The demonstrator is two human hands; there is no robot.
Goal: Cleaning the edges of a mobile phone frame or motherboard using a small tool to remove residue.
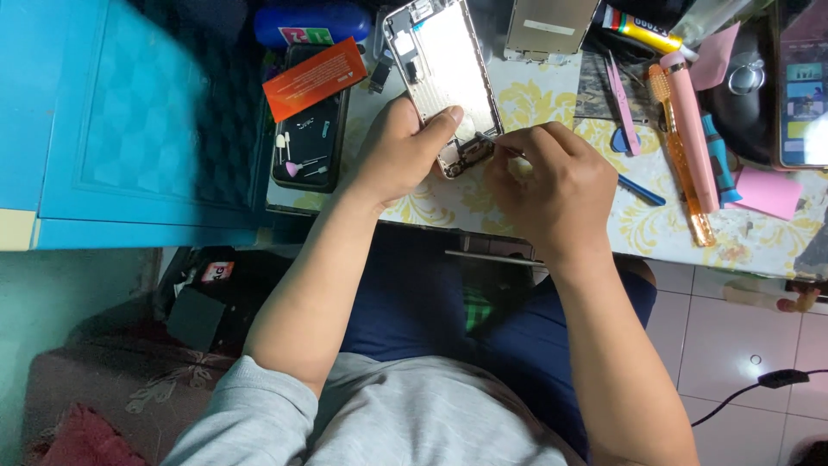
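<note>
Opened phone frame, bottom end clamped by left hand; right hand pinched fine tool at lower assembly, best worked gently, frame held steady.

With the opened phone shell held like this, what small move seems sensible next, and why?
Probably keep the left hand steadying the phone shell while the right hand eases its thin tool gently at the bottom end, since the tip already sits there.

bare tabletop above hands, pink tools crowd right, black tray left
</note>
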